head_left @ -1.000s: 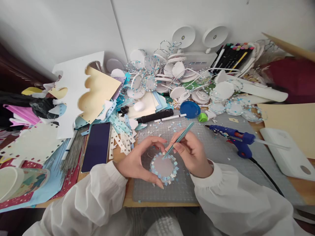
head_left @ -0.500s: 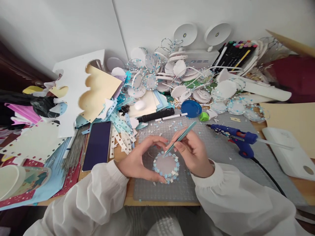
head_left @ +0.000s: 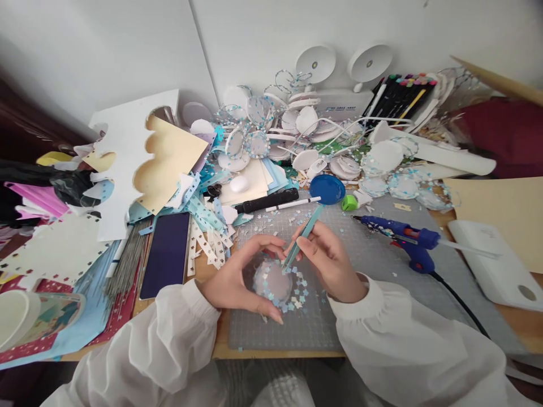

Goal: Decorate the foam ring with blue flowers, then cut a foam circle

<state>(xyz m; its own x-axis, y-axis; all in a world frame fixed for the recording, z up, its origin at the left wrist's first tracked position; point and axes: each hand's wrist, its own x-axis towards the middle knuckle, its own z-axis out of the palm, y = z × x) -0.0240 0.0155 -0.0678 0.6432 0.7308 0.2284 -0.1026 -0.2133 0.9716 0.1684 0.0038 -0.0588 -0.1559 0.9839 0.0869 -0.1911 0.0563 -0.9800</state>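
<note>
My left hand point(head_left: 237, 277) curls around a small translucent disc point(head_left: 275, 282) rimmed with tiny blue and white paper flowers, thumb and fingers gripping its edge and tilting it up off the grey cutting mat point(head_left: 373, 271). My right hand point(head_left: 328, 260) pinches teal tweezers point(head_left: 303, 236), whose tips touch the disc's upper right rim. Both wrists are in white sleeves and rest near the mat's front.
A blue glue gun point(head_left: 403, 236) lies right of my hands, its cord running to the front. A dark phone point(head_left: 166, 253) lies at left beside punched paper strips. A black marker point(head_left: 267, 200), white pen, blue lid point(head_left: 326, 188) and heaps of finished discs crowd the back.
The left hand has tipped the disc up and shifted it slightly left. The tweezers have swung more upright, tips staying on the rim.
</note>
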